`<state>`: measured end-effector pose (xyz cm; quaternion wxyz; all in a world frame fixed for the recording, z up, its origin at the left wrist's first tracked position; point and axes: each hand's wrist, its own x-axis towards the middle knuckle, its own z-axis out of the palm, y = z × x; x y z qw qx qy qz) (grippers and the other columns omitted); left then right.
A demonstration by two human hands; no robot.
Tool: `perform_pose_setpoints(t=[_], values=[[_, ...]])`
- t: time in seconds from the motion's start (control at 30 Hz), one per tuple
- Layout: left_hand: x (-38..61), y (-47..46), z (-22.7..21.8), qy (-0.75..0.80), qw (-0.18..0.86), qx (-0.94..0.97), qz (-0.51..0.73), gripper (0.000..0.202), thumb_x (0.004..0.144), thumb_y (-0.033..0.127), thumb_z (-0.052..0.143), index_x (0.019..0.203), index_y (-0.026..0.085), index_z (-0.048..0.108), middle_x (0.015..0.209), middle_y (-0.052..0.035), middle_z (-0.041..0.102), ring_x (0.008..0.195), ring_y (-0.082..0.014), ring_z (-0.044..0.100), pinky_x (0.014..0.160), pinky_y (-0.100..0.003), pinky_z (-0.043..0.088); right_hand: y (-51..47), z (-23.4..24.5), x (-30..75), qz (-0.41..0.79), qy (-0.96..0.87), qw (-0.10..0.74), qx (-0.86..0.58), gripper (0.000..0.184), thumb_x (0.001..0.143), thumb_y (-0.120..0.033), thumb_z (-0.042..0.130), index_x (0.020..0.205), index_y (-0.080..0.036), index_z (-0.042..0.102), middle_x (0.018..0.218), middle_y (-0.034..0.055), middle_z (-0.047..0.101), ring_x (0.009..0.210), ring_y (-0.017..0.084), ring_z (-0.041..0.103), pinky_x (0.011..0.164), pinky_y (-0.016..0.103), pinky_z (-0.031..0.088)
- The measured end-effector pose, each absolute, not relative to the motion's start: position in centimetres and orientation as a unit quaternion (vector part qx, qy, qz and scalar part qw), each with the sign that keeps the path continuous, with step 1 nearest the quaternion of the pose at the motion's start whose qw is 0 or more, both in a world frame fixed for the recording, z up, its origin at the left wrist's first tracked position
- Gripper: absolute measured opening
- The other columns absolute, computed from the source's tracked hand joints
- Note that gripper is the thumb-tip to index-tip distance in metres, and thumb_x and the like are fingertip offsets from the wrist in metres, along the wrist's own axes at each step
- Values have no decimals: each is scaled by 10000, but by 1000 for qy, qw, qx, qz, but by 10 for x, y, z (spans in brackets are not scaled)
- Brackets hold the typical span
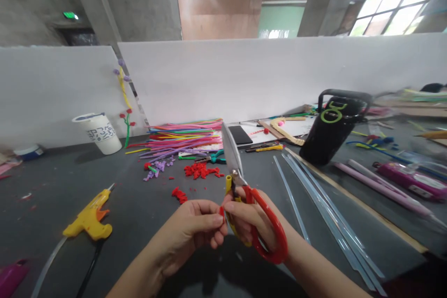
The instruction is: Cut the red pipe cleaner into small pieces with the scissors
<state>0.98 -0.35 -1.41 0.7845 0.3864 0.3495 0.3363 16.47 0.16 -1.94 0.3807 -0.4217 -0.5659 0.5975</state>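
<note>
My right hand (248, 223) grips red-handled scissors (268, 228), their blades (231, 151) pointing up and away. A short yellow pipe-cleaner piece (228, 184) sticks up beside the blades from that same hand. My left hand (195, 226) is curled, its fingertips pinching a small red piece (221, 212) right against my right thumb. Both hands hover low over the dark table (139, 214), near its front edge.
A yellow glue gun (90, 218) lies front left. Red scraps (200, 171) and a pile of coloured pipe cleaners (185, 139) lie behind my hands. Clear glue sticks (314, 200) run right, past a black container (330, 125). A white cup (99, 132) stands left, white partitions (265, 74) behind.
</note>
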Motion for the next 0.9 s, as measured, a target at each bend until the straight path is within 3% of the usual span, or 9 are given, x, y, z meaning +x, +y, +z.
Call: perform_pose_setpoints(t=[0.17,0.4,0.67,0.9], values=[[9,-3,-15,364,777,402,320,71,673,146,614,646,80,610,574,-34,595,455,-53,503,457,-153,376,3,-15,162,619,-555,348,-433,78,689,-236,461,637,-179,471,317,-96,375,284,63,341,316,168,301],[14,0,-14,443,667,464,379,97,627,188,634,644,96,608,543,-24,587,488,-106,525,496,-219,405,3,-14,160,501,-614,352,-499,32,624,-166,463,592,-173,464,456,-75,440,356,41,365,345,147,276],[20,-2,-16,499,595,512,367,40,603,140,611,623,108,594,491,0,556,451,-101,490,476,-223,383,2,-15,159,462,-630,360,-510,63,573,-118,431,564,-174,404,498,-70,382,462,59,335,406,162,263],[18,-4,-10,513,574,503,392,55,630,162,608,651,112,602,503,2,568,475,-104,500,498,-219,394,3,-15,162,412,-666,362,-506,69,674,-212,458,619,-174,442,528,-56,408,489,77,368,442,174,294]])
